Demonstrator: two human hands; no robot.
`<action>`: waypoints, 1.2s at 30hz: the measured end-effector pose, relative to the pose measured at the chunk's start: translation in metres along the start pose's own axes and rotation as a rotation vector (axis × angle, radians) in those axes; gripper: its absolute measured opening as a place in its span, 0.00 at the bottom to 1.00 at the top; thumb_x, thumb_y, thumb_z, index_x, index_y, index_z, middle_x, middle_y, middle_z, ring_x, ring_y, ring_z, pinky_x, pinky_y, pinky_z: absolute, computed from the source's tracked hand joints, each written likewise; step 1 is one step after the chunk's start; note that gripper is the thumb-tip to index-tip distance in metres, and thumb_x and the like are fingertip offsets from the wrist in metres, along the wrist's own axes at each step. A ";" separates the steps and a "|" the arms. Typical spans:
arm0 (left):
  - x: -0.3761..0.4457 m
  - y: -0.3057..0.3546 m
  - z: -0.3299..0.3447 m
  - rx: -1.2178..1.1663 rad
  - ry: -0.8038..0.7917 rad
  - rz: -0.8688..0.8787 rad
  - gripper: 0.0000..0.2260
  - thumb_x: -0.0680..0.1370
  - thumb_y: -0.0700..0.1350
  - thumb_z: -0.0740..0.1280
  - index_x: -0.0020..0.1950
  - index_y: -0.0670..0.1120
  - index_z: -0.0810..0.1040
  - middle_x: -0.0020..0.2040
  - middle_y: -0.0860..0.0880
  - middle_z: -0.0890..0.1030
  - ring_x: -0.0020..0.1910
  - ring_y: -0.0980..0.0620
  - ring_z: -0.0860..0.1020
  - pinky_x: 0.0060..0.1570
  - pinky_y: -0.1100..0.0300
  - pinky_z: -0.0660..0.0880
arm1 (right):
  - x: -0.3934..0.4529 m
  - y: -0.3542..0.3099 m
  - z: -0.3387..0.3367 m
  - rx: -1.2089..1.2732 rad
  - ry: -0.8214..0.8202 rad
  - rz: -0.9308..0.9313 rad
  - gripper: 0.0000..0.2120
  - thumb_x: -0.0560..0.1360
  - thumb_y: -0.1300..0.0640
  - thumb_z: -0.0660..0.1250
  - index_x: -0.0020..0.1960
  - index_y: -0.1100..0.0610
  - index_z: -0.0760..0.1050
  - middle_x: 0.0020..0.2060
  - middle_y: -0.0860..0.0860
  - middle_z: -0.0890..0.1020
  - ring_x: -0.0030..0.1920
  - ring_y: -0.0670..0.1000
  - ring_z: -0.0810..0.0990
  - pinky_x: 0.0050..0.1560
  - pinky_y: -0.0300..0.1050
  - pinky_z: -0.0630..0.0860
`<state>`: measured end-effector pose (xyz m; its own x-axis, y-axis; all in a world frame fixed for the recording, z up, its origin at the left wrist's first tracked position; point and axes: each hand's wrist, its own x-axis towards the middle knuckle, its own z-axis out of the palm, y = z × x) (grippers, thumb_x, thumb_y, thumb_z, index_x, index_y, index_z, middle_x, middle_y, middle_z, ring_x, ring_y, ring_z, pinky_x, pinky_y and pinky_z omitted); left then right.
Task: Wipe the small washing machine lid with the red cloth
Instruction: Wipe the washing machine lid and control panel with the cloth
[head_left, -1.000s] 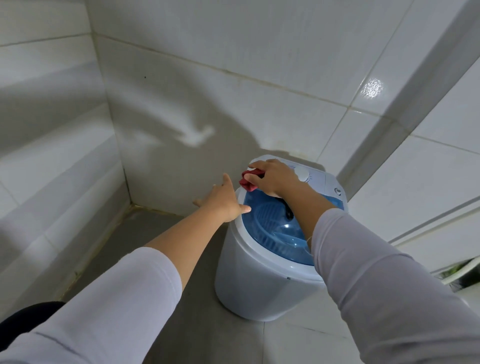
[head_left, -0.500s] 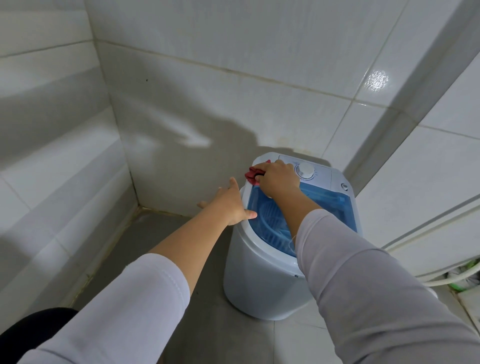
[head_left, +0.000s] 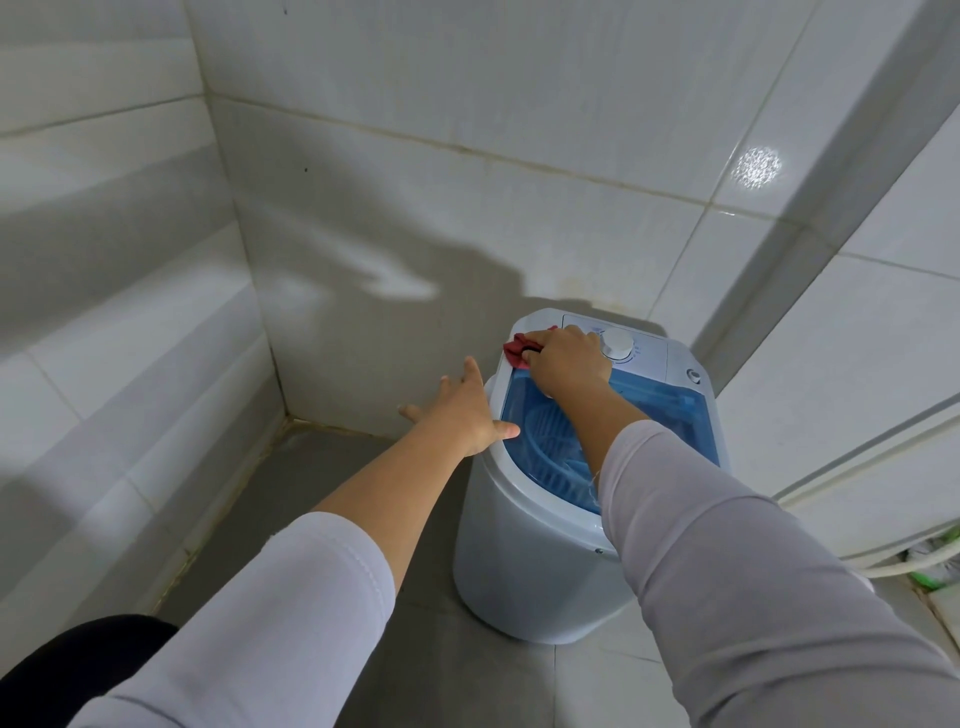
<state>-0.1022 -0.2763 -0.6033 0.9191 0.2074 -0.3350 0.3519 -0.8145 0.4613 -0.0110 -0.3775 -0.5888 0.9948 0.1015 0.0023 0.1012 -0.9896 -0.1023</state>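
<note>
A small white washing machine (head_left: 524, 561) stands on the floor against the tiled wall. Its see-through blue lid (head_left: 670, 415) covers most of the top. My right hand (head_left: 569, 358) is closed around a bunched red cloth (head_left: 517, 349) and presses it on the far left corner of the top, just left of the white dial (head_left: 617, 344). My left hand (head_left: 462, 410) lies flat with fingers spread against the machine's left rim, thumb touching the lid's edge. My right forearm hides part of the lid.
White tiled walls meet in a corner (head_left: 283, 410) to the left of the machine. Grey floor (head_left: 332, 467) lies between that corner and the machine. White hoses and something green (head_left: 935, 561) sit at the right edge.
My right hand and the red cloth have slid a little farther up toward the back left corner of the machine's top. The view has shifted; my left hand stays on the rim.
</note>
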 end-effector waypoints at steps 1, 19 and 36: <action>0.000 0.000 0.000 0.004 0.000 -0.003 0.46 0.74 0.60 0.66 0.78 0.50 0.37 0.80 0.44 0.51 0.78 0.44 0.50 0.71 0.32 0.52 | -0.001 0.000 -0.001 0.013 0.003 0.012 0.21 0.78 0.52 0.60 0.71 0.50 0.66 0.64 0.55 0.72 0.67 0.59 0.66 0.59 0.53 0.72; -0.008 0.002 0.001 0.033 0.040 -0.011 0.45 0.75 0.61 0.65 0.78 0.50 0.37 0.80 0.44 0.50 0.78 0.43 0.51 0.71 0.32 0.51 | -0.010 0.036 -0.012 0.075 0.043 0.131 0.19 0.77 0.60 0.60 0.67 0.53 0.70 0.64 0.55 0.71 0.68 0.58 0.65 0.57 0.52 0.71; -0.002 0.002 0.006 0.064 0.077 -0.037 0.46 0.74 0.62 0.65 0.78 0.49 0.38 0.80 0.44 0.51 0.79 0.44 0.50 0.71 0.33 0.53 | -0.014 0.116 -0.018 0.125 0.081 0.315 0.18 0.75 0.61 0.61 0.65 0.54 0.73 0.61 0.56 0.74 0.66 0.59 0.68 0.60 0.53 0.73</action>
<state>-0.1043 -0.2814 -0.6065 0.9173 0.2770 -0.2861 0.3764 -0.8377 0.3957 -0.0134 -0.4957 -0.5827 0.9751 -0.2199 0.0296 -0.2073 -0.9505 -0.2316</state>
